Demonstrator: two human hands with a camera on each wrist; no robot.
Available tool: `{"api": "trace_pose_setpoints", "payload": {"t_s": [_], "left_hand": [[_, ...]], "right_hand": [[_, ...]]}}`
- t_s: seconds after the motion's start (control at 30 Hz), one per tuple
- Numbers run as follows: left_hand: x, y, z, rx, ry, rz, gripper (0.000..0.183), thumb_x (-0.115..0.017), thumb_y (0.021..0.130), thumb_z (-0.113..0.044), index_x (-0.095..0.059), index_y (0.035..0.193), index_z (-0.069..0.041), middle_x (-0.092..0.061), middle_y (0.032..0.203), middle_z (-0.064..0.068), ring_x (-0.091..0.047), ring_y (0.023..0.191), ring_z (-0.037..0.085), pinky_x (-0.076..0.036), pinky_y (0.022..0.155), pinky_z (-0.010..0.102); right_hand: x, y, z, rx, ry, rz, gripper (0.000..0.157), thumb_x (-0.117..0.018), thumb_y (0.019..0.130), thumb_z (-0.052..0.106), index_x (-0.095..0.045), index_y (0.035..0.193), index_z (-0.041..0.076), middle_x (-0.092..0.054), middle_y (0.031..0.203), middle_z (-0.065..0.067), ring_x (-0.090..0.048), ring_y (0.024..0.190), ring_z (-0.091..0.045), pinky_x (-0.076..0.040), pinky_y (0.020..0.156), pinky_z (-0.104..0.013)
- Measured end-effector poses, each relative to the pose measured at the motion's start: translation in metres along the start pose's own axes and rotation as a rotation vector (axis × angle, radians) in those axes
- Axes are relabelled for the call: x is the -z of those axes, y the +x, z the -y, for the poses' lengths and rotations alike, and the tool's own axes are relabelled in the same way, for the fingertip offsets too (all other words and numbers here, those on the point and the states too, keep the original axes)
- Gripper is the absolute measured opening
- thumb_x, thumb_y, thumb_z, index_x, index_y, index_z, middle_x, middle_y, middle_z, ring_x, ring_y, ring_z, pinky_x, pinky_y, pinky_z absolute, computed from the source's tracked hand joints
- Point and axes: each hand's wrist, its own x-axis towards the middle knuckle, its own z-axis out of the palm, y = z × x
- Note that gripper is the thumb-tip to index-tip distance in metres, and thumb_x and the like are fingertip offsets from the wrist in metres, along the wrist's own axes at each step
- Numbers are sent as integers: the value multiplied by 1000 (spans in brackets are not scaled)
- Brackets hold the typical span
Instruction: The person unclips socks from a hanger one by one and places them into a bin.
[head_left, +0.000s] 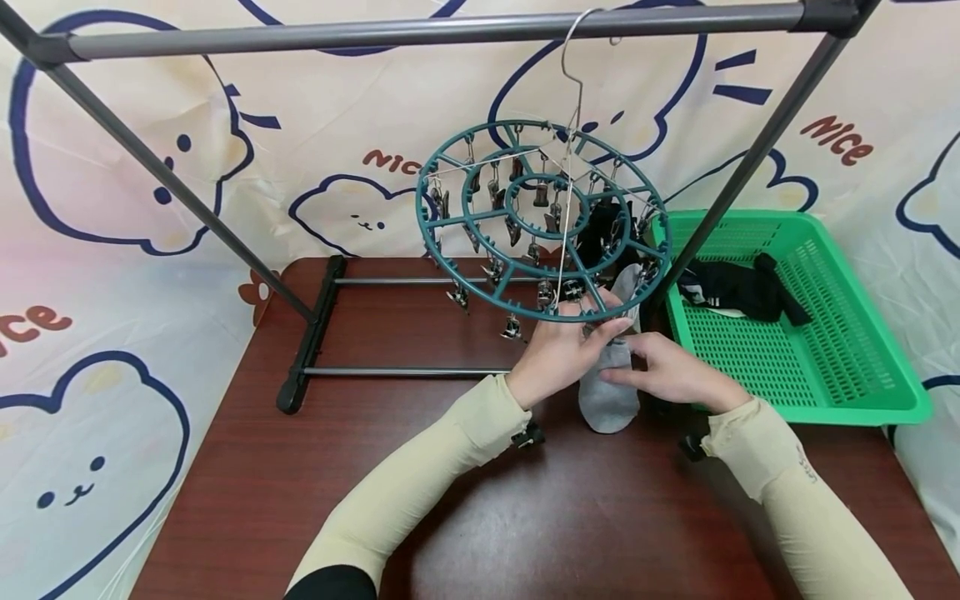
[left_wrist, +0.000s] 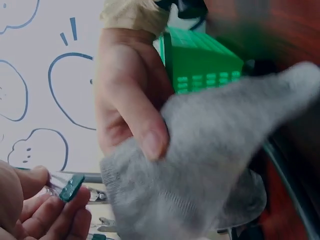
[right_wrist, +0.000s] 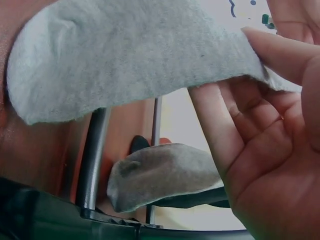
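My right hand point(head_left: 671, 371) grips a light grey sock point(head_left: 609, 404) near its cuff, thumb on one face and fingers behind, with the toe hanging down in the head view. Just left of it, my left hand point(head_left: 558, 354) is at the near rim of a round teal clip hanger point(head_left: 450, 222). In the left wrist view, its thumb and fingers pinch a small clip point(left_wrist: 72, 188) with a dark green end, close to the sock's cuff. A second grey sock point(right_wrist: 165, 172) hangs behind in the right wrist view. Dark cloth point(head_left: 596, 233) hangs from the hanger's right side.
The hanger hooks over the grey bar point(head_left: 420, 32) of a rack standing on the brown table point(head_left: 600, 517). Several clips point(head_left: 512, 327) dangle from its rings. At right, a green basket point(head_left: 840, 414) holds black-and-white cloth point(head_left: 742, 287), beside the rack's slanted leg point(head_left: 757, 150).
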Motion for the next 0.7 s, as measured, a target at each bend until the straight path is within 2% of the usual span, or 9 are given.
{"api": "trace_pose_setpoints", "payload": {"t_s": [0.17, 0.33, 0.5, 0.7], "left_hand": [[1, -1, -1, -18, 14, 6, 21, -65, 104, -17, -67, 119, -2, -74, 111, 10, -65, 84, 14, -50, 73, 20], [1, -2, -2, -4, -4, -2, 22, -65, 104, -19, -69, 119, -4, -72, 110, 9, -56, 75, 11, -42, 68, 15], [3, -4, -3, 21, -29, 12, 21, -65, 104, -21, -71, 117, -6, -71, 119, 7, -60, 84, 11, -45, 74, 15], [4, -5, -3, 15, -20, 8, 20, -65, 103, -20, -70, 117, -6, -70, 123, 7, -67, 101, 15, -48, 85, 16]], "right_hand": [[7, -6, 7, 28, 16, 31, 6, -72, 99, 20, -74, 101, 15, -68, 84, 9, -58, 72, -5, -50, 66, -25], [23, -19, 18, 15, 19, 37, 6, -71, 99, 19, -75, 103, 16, -70, 87, 8, -60, 73, -5, -52, 67, -25], [42, -36, 28, 1, -24, -22, 12, -72, 99, 15, -74, 110, 15, -71, 91, 6, -60, 74, -6, -52, 66, -26], [66, -53, 29, -20, -125, -148, 10, -76, 95, 11, -73, 103, 16, -69, 83, 7, -61, 68, -8, -52, 62, -25]]}}
